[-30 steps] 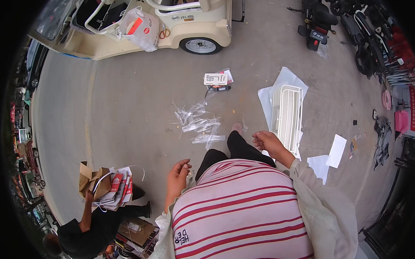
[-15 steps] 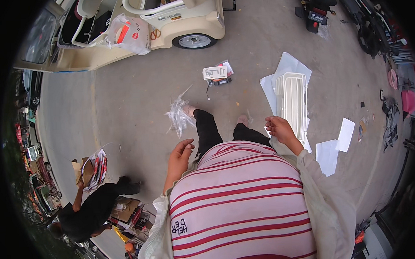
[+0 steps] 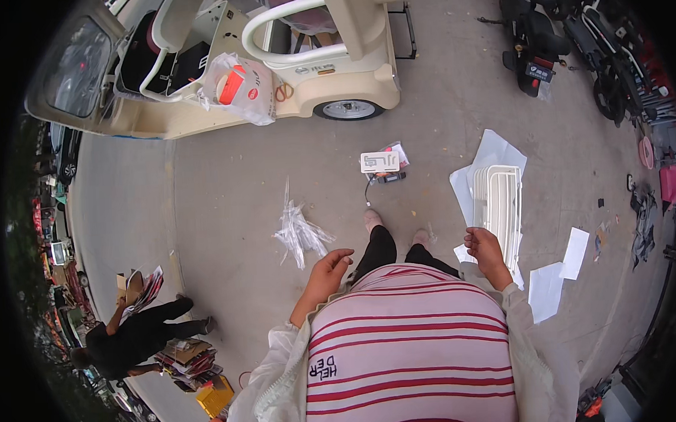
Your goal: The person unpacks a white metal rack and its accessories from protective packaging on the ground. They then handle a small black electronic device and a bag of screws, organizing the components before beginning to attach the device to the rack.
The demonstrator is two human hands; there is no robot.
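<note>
Right hand [image 3: 487, 252] hangs with fingers loosely curled, grasping nothing, just beside the near end of the white slatted panel [image 3: 499, 207] lying flat on white sheets [image 3: 492, 150] on the concrete. Left hand [image 3: 327, 272] also empty, half-curled, near crumpled clear plastic wrap [image 3: 300, 231]. Panel's near end partly hidden behind the right hand; contact cannot be judged.

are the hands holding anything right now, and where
Nothing is held: the left hand and right hand are both empty, fingers loosely curled.
</note>
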